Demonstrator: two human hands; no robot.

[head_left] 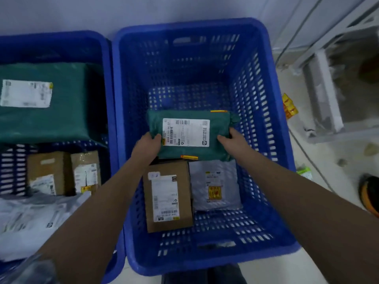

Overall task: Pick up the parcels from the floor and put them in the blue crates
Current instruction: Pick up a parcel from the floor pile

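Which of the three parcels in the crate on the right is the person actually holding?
The green parcel, gripped by the left hand and right hand; the others lie untouched.

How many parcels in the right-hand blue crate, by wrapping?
Green bag, held by left hand and right hand: 1
Cardboard box: 1
Grey bag: 1
Total in the right crate: 3
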